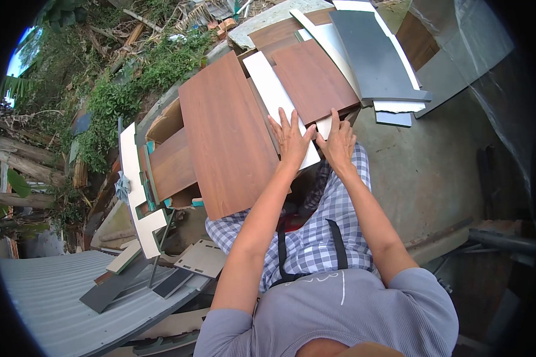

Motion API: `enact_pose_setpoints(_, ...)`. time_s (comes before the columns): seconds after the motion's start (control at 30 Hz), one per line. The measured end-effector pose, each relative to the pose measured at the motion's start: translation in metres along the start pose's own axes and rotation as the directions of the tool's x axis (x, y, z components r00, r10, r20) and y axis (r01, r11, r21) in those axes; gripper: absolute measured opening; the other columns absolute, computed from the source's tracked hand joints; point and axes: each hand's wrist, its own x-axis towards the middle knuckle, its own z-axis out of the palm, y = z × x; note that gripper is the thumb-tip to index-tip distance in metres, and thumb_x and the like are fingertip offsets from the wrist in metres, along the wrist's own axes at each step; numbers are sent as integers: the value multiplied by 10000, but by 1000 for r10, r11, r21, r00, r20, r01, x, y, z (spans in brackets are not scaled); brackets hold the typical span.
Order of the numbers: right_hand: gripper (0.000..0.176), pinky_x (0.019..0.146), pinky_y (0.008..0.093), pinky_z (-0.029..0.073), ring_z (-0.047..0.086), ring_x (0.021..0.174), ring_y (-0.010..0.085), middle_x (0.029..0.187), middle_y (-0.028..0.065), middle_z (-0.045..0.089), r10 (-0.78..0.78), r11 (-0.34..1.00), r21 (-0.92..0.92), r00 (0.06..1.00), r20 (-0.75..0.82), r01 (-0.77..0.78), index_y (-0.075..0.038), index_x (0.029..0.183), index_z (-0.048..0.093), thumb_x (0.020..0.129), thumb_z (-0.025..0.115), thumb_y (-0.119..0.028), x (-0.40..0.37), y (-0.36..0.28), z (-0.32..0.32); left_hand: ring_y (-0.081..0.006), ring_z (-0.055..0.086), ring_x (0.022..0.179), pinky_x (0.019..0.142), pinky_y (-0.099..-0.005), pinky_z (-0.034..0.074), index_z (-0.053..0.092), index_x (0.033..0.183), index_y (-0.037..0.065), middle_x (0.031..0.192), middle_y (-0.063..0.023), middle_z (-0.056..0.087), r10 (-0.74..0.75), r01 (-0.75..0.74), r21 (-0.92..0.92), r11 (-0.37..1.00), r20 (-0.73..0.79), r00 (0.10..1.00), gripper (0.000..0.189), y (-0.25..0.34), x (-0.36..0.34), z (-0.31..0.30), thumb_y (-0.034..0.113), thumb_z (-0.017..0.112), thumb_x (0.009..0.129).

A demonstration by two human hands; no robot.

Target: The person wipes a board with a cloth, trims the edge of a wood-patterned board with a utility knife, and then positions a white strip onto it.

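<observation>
My left hand [292,140] lies on a long white board strip [268,77], fingers stretched out and apart. Close beside it is my right hand [338,146], its index finger reaching up to the near edge of a reddish-brown wood-grain panel [312,80]. A small cream piece [324,127] shows between that hand's thumb and index finger; whether it is pinched I cannot make out. To the left of the white strip, a larger reddish-brown panel [226,137] slants down to my checked trouser leg.
Dark grey and white boards [375,59] lie stacked at the upper right. A notched cream board [138,184] stands left, by a cardboard box [164,122]. Offcuts [116,285] rest on corrugated metal sheeting [47,279]. Clear plastic sheeting [476,35] hangs at right.
</observation>
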Motion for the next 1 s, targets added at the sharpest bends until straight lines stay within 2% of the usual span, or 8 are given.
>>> enact_pose_setpoints(0.1, 840, 759, 458, 374, 496, 887, 328, 992, 165, 461, 0, 1000, 13, 1000, 15, 0, -106, 1382, 272, 689, 733, -218, -12, 3, -10, -538, 33, 1326, 1070, -554, 176, 437, 1315, 18, 1458, -264, 188, -31, 32, 69, 997, -13, 999, 725, 9, 5, 3, 441, 668, 774)
enact_pose_setpoints(0.37, 855, 761, 442, 410, 503, 913, 369, 964, 175, 461, -1, 999, 45, 993, 116, -4, -66, 1373, 270, 673, 737, -218, -66, 24, -51, -547, 29, 1319, 1077, -583, 118, 429, 1315, 8, 1453, -275, 168, -45, 45, -5, 999, 6, 999, 742, 11, 19, 6, 459, 658, 772)
enact_pose_setpoints(0.53, 741, 874, 424, 415, 464, 993, 360, 1062, 206, 402, 91, 974, 172, 948, 304, -148, -20, 1320, 332, 687, 691, -160, -116, 38, -88, -555, 21, 1315, 1073, -598, 108, 416, 1324, 17, 1453, -275, 163, -50, 50, 21, 999, 9, 999, 733, 9, 19, 7, 467, 636, 789)
enact_pose_setpoints(0.8, 647, 911, 382, 399, 445, 1079, 293, 1153, 154, 403, 123, 952, 237, 952, 279, -192, -10, 1282, 393, 707, 650, -161, -142, 65, -138, -528, 10, 1332, 1060, -626, 69, 396, 1328, 19, 1453, -276, 168, -59, 59, 8, 998, 23, 998, 697, 6, 17, 2, 453, 598, 821)
enact_pose_setpoints(0.87, 664, 865, 349, 421, 485, 1014, 214, 1125, 114, 473, 312, 621, 546, 816, 487, -563, 1, 1278, 397, 726, 676, -240, -151, 70, -144, -473, 40, 1356, 1061, -620, 74, 381, 1340, 20, 1455, -273, 172, -47, 46, -142, 989, -3, 999, 659, 5, 8, -7, 432, 560, 857)
enact_pose_setpoints(0.9, 664, 865, 349, 421, 485, 1014, 214, 1125, 114, 473, 286, 633, 541, 816, 502, -554, 1, 1278, 397, 726, 676, -240, -156, 68, -150, -439, 88, 1363, 1066, -606, 80, 374, 1345, 18, 1457, -269, 174, -45, 40, -197, 980, -23, 999, 643, 8, -1, -18, 429, 532, 877)
enact_pose_setpoints(0.97, 719, 778, 297, 446, 505, 947, 139, 1087, 76, 521, 261, 194, 687, 712, 651, -700, 11, 1286, 388, 736, 702, -330, -164, 61, -166, -427, 250, 1317, 1073, -469, 236, 363, 1335, -14, 1414, -260, 285, -94, 85, -471, 878, 4, 996, 643, 15, -32, -47, 416, 532, 888)
enact_pose_setpoints(1.0, 719, 778, 297, 446, 505, 947, 139, 1087, 76, 521, 218, 208, 665, 697, 683, -717, 11, 1286, 388, 736, 702, -330, -167, 55, -170, -390, 384, 1244, 1022, -411, 335, 355, 1328, -35, 1365, -266, 356, -91, 90, -534, 841, 24, 996, 633, 19, -50, -65, 394, 530, 898)
